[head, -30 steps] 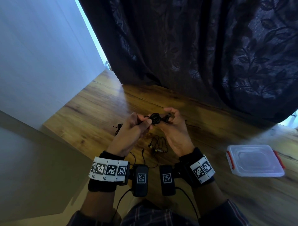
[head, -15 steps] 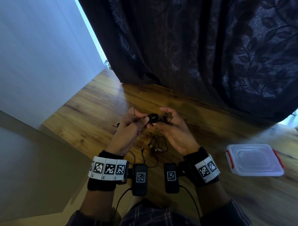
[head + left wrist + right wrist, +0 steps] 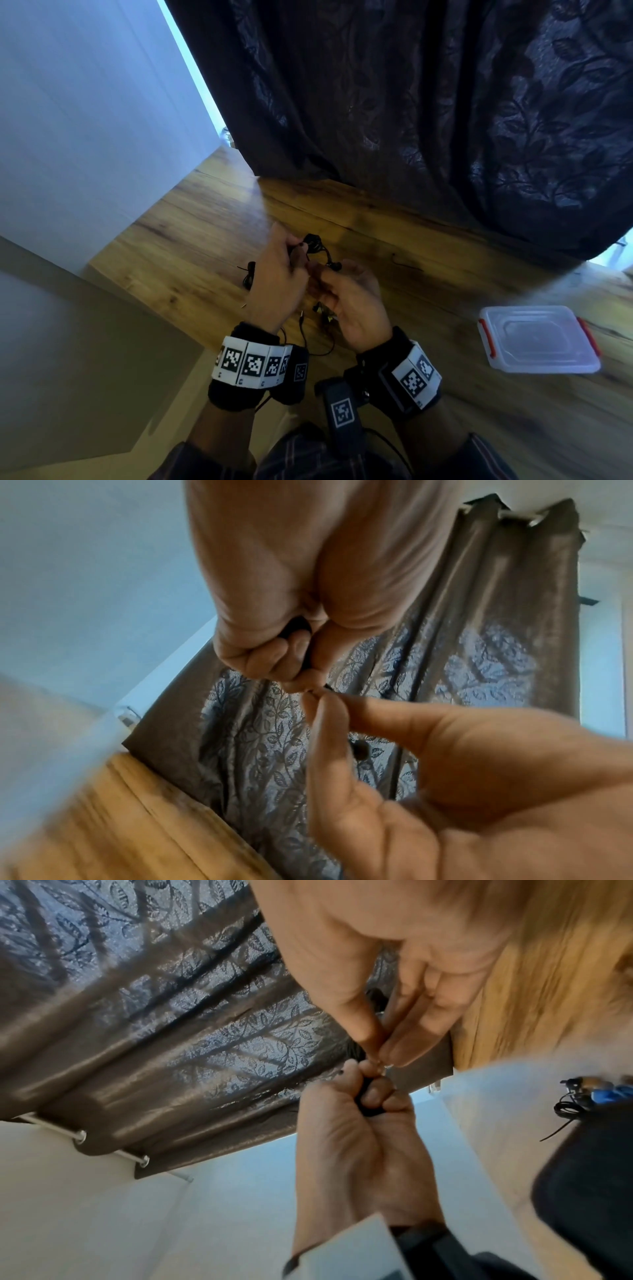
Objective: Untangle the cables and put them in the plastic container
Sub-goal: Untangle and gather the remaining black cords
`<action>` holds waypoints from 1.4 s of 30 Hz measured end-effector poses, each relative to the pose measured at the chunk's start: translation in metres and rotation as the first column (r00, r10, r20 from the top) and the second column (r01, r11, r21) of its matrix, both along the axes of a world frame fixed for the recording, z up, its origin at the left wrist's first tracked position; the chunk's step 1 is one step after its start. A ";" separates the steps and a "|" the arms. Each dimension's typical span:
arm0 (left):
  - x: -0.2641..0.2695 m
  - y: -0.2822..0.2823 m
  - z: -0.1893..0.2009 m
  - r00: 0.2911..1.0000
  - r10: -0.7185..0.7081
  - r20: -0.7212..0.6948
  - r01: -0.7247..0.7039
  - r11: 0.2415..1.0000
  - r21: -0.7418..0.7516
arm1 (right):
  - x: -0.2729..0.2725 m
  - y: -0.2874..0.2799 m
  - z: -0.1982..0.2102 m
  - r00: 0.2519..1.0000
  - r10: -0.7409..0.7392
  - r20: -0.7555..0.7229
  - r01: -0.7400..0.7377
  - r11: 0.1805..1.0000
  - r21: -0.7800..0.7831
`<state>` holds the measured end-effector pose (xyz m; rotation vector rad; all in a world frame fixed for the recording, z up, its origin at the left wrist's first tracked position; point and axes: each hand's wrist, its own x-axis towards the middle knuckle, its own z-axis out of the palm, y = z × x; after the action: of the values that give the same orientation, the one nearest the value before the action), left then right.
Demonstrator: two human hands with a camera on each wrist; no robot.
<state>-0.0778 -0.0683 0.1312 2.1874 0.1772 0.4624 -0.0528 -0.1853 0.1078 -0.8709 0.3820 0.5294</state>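
Pinching hard on both sides right now: left hand [image 3: 277, 274] curled round a small coiled bundle of black cable [image 3: 313, 241], fingers and thumb wrapped tight over it, and right hand [image 3: 352, 301] nipping a loose strand just below, fingertip to fingertip with the left. Held up off the wooden table [image 3: 191, 246], not resting on it. Same story from the wrist views: dark cable squeezed inside the left fist, right thumb and forefinger closed on something thin, though too blurry to say exactly which strand. Short stretch of cable running between the two grips, slanting from the coil down toward an earbud-looking end [image 3: 334, 265] by the right fingers. Underneath the hands, a tangle of more cable [image 3: 322, 313] lying on the table with a couple of plugs poking out, plus another loose end [image 3: 248, 274] off to the left. Plastic container [image 3: 537, 339] sitting well off to the right, lid on by the looks of it, red clips at both sides, long side roughly across the view. So clearly nearer the right hand, nothing in it yet as far as can be told. Probably mid-untangle, with the lid needing to come off first. Dark leaf-patterned curtain [image 3: 445, 120] hanging at the back.
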 end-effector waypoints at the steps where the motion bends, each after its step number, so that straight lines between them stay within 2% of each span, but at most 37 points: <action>1: 0.000 0.000 -0.002 1.000 0.008 0.005 -0.009 0.999 0.037 | -0.001 0.001 0.001 1.000 -0.010 0.002 0.010 1.000 -0.028; 4: 0.000 0.000 -0.006 0.999 0.026 0.021 -0.029 0.993 0.112 | -0.003 0.005 0.004 0.999 -0.024 0.023 0.026 0.993 -0.115; 8: 0.001 0.003 -0.009 1.000 0.005 0.011 -0.007 0.993 0.115 | -0.007 0.006 0.007 0.996 -0.003 0.084 0.021 0.977 -0.212; 11: 0.001 0.005 -0.011 1.000 0.004 0.001 -0.004 0.993 0.116 | -0.011 0.003 0.013 0.978 0.023 0.205 0.042 0.950 -0.308; 14: 0.002 0.004 -0.011 1.000 0.018 -0.004 -0.018 0.995 0.100 | -0.016 0.001 0.018 0.901 0.115 0.418 0.110 0.873 -0.475; 17: 0.002 0.005 -0.009 0.999 0.029 -0.035 -0.027 0.998 0.047 | -0.017 0.003 0.019 0.797 0.144 0.587 0.258 0.796 -0.547; 20: 0.003 0.005 -0.007 0.996 -0.015 -0.092 0.008 0.997 -0.078 | -0.015 0.002 0.017 0.715 0.129 0.687 0.380 0.754 -0.537; 24: 0.004 0.005 -0.006 0.992 -0.077 -0.099 0.057 0.980 -0.190 | -0.011 0.002 0.010 0.622 0.135 0.771 0.476 0.718 -0.509; 27: 0.004 0.006 -0.006 0.992 -0.083 -0.098 0.055 0.965 -0.257 | -0.007 0.003 0.005 0.513 0.179 0.840 0.569 0.662 -0.488; 30: 0.003 0.007 -0.004 0.994 -0.059 -0.092 0.026 0.945 -0.325 | -0.008 0.002 0.002 0.439 0.226 0.870 0.604 0.643 -0.472; 32: 0.003 0.007 -0.003 0.995 -0.046 -0.084 0.013 0.933 -0.359 | -0.011 0.001 0.003 0.431 0.224 0.874 0.591 0.662 -0.461; 35: 0.002 0.006 -0.002 0.995 -0.045 -0.085 0.007 0.915 -0.404 | -0.012 0.002 0.006 0.503 0.154 0.850 0.536 0.717 -0.447; 39: 0.001 0.003 0.000 0.992 -0.067 -0.102 0.013 0.888 -0.459 | -0.007 0.002 0.003 0.429 0.166 0.888 0.600 0.682 -0.417; 42: 0.001 0.002 0.001 0.993 -0.061 -0.104 0.007 0.890 -0.455 | -0.006 0.003 0.000 0.405 0.181 0.896 0.617 0.669 -0.414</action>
<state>-0.0771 -0.0662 0.1320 1.7503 0.2802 0.2408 -0.0589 -0.1823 0.1083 -1.7059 -0.3633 -0.5151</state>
